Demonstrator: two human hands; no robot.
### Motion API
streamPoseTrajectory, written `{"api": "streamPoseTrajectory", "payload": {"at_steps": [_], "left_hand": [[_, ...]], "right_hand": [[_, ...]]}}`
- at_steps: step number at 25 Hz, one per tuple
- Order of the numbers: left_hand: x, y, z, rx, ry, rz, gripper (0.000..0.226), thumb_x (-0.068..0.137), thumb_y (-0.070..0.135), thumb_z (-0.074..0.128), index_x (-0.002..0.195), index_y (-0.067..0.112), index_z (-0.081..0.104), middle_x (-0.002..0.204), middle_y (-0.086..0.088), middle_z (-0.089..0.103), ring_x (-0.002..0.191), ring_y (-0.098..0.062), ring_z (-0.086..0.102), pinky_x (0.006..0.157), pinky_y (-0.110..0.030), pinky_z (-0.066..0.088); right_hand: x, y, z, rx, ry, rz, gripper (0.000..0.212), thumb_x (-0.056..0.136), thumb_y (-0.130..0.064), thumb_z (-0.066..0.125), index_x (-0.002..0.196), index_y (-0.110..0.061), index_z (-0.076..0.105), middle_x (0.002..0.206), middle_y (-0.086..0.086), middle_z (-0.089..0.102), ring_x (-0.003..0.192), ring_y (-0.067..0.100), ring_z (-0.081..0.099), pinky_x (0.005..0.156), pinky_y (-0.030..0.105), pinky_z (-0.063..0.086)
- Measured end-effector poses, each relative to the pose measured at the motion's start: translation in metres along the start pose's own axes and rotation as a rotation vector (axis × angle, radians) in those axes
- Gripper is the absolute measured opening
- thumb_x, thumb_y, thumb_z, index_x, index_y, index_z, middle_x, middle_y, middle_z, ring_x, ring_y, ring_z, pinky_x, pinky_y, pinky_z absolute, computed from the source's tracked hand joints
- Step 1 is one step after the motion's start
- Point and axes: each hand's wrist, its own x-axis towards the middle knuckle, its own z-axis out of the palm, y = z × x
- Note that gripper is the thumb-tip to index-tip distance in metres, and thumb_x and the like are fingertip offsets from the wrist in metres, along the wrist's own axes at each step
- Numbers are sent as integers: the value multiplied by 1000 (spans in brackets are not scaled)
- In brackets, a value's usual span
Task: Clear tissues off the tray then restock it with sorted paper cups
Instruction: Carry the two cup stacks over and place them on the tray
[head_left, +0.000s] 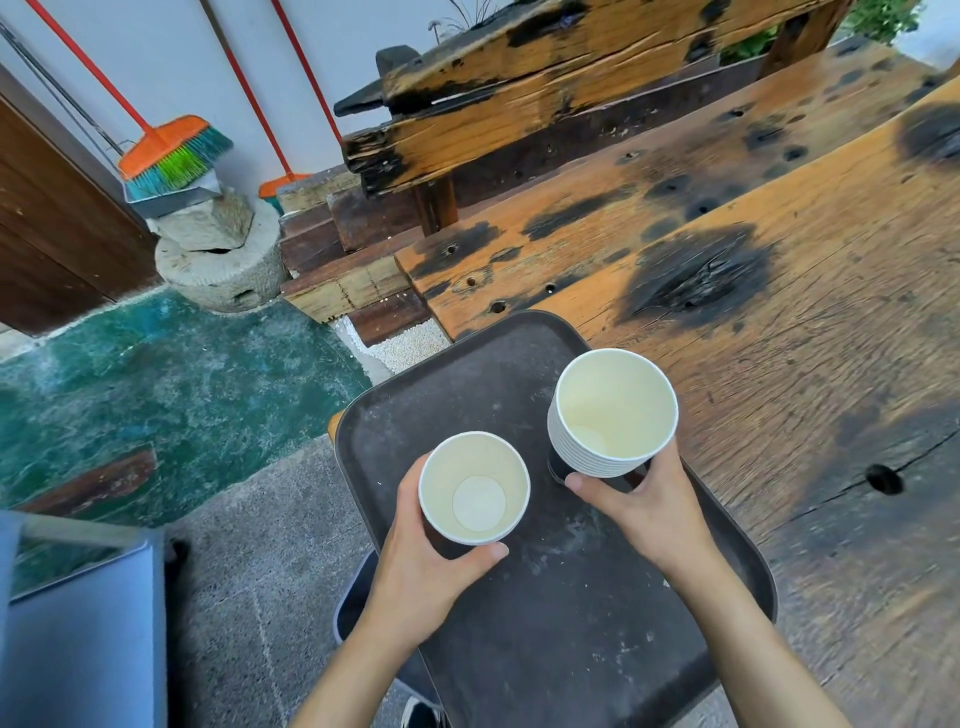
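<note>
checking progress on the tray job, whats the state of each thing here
tray: on the wooden table's edge, no tissues visible, dusty
single paper cup: upright, empty, held above the tray
stack of paper cups: nested, upright, top cup empty
left hand: gripping the single cup
right hand: gripping the stack's base

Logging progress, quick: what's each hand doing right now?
Left hand: closed around a single paper cup.
Right hand: closed around a stack of cups.
</note>
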Motion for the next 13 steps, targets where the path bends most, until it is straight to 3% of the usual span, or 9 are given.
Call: {"api": "streamPoseTrajectory", "payload": {"at_steps": [5, 8, 10, 12, 13], "left_hand": [[-4, 3, -4, 36, -61, -41, 113, 51, 42, 89, 136, 62, 17, 136, 44, 36, 128, 15, 34, 98, -20, 32], [-15, 11, -13, 37, -84, -85, 122, 51, 44, 88, 140, 62, 6, 150, 34, 23, 138, 11, 22, 112, -29, 25], [-28, 23, -26, 77, -69, -98, 116, 53, 48, 83, 140, 60, 7, 153, 31, 17, 139, 13, 15, 114, -30, 21], [-45, 41, -45, 138, -35, -72, 100, 61, 51, 76, 139, 60, 13, 149, 37, 14, 134, 22, 10, 111, -26, 19], [-52, 50, -54, 182, -10, -29, 87, 71, 52, 70, 139, 57, 16, 149, 36, 13, 137, 18, 10, 112, -26, 17]], "right_hand": [[-6, -2, -1, -41, -37, -8, 96, 56, -37, 84, 129, -58, 25, 131, -37, 41, 126, -6, 38, 97, 20, 33], [-20, -3, -10, -120, -47, -1, 92, 63, -17, 62, 139, -47, 19, 146, -19, 33, 134, 4, 31, 106, 36, 34], [-35, -12, -20, -179, 5, 22, 86, 66, -11, 50, 142, -38, 20, 149, -10, 32, 136, 9, 30, 110, 39, 30], [-58, -33, -27, -297, 104, 1, 70, 79, -11, 51, 142, -31, 26, 149, -1, 36, 135, 13, 31, 110, 36, 25], [-70, -46, -29, -380, 155, -28, 62, 85, -16, 52, 141, -27, 30, 147, 3, 38, 134, 16, 32, 109, 35, 26]]}}
